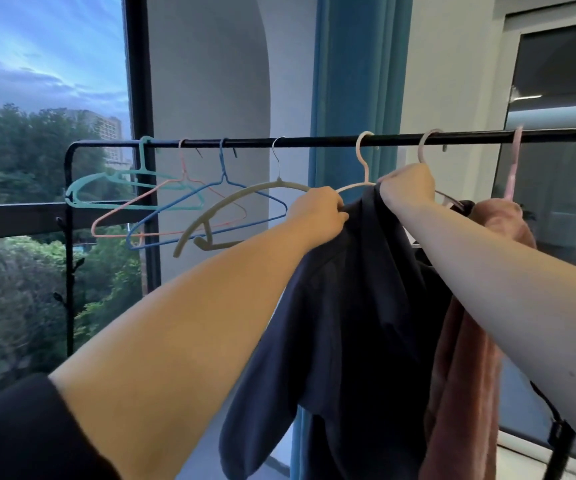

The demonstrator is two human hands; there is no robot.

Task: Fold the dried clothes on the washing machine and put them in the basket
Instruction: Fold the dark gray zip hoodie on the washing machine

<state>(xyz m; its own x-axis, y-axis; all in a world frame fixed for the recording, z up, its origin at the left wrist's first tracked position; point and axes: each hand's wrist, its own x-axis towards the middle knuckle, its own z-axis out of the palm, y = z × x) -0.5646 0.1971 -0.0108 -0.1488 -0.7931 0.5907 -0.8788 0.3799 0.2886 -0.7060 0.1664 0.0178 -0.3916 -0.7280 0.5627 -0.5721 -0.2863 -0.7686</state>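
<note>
Navy garment (348, 323) hangs on a pale hanger (366, 174) from the black rail (314, 140). The hands are apart: left hand (317, 211) grips its shoulder, right hand (407, 187) its collar. Pink towel (463, 358) hangs just beside; empty hangers (279, 183) hang left.

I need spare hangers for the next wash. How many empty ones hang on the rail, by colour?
Teal hanger: 1
Salmon hanger: 1
Blue hanger: 1
Beige hanger: 1
Total: 4

Head view, facing forward, close to rail (314, 140)
</note>
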